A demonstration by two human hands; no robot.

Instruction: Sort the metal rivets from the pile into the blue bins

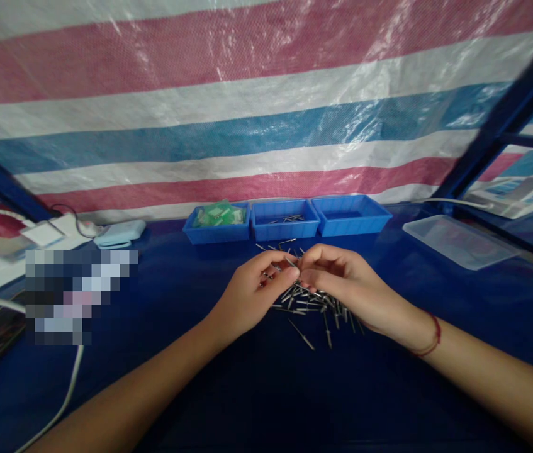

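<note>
Pinching a thin metal rivet (290, 262), the left hand (246, 292) is close against the right hand (348, 277), whose grip I cannot tell, above the loose rivet pile (308, 307). Handling one piece seems the step; next calls for steady fingertip control.

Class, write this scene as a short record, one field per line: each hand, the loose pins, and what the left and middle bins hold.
Left hand: pinching a thin metal pin
Right hand: fingertips close to the left hand's; grip unclear
Loose pins: scattered on the blue table
Left bin: green packets
Middle bin: several pins
</note>
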